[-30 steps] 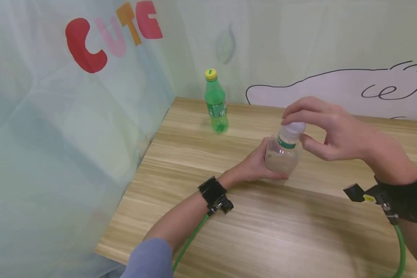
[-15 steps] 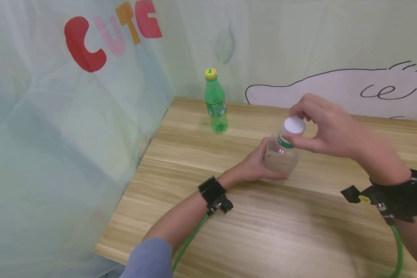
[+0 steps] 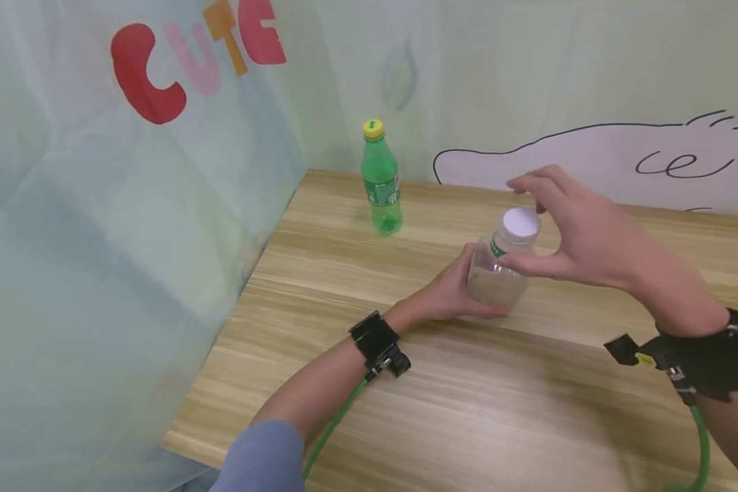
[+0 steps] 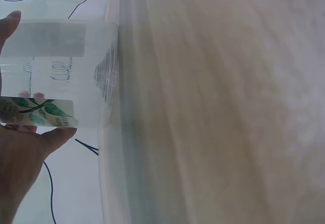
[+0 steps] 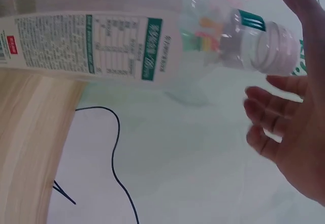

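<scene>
A clear plastic bottle [image 3: 493,280] with a white cap [image 3: 521,224] and a green band at its neck stands on the wooden table. My left hand [image 3: 445,290] grips its lower body from the left, with the thumb along the near side. Around the cap hovers my right hand [image 3: 590,236], fingers spread beyond it and thumb by the neck. The right wrist view shows those fingers apart from the cap, and a printed label [image 5: 101,46] on the bottle. A leafy label strip [image 4: 45,109] appears in the left wrist view.
A green bottle [image 3: 381,184] with a yellow cap stands near the table's back left corner. Fabric printed with letters [image 3: 150,75] and line drawings hangs along the left and back. Green cables [image 3: 338,424] run from both wrist cameras.
My right fingers were at the cap a second ago, then swept round it; now they have spread off it. The bottle and my left hand have stayed in place.
</scene>
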A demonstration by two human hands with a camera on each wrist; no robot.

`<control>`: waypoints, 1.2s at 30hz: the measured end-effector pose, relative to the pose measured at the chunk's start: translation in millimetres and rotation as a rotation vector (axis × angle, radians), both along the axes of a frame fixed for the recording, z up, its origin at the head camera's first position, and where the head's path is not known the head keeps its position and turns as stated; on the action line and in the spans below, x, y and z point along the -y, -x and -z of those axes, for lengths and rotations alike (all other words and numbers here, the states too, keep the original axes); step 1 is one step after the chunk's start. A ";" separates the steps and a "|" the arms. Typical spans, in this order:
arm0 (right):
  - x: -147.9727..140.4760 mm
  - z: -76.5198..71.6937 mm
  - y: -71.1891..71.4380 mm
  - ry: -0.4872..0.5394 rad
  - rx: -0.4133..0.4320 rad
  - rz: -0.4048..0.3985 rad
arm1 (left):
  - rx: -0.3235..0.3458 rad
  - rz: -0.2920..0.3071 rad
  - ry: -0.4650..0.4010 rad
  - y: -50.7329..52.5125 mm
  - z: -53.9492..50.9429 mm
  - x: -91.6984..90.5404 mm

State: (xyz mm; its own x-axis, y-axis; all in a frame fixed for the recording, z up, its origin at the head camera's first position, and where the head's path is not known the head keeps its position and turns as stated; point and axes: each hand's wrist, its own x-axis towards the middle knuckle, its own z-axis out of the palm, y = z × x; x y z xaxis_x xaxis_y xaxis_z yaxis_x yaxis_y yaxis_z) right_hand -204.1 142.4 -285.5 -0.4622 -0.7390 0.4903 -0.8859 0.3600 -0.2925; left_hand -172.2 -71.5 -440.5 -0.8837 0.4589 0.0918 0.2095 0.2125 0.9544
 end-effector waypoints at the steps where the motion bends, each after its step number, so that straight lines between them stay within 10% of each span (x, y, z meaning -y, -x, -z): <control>1: -1.3 -1.0 0.2 0.007 0.004 -0.019 | 0.006 0.001 0.006 -0.2 -0.2 0.3; 15: -0.1 -11.2 0.0 0.051 -0.160 -0.326 | 0.045 0.016 0.000 0.2 0.1 2.1; 36: 7.2 -5.1 0.7 0.057 -0.198 -0.232 | 0.048 0.006 -0.010 -3.1 0.0 2.2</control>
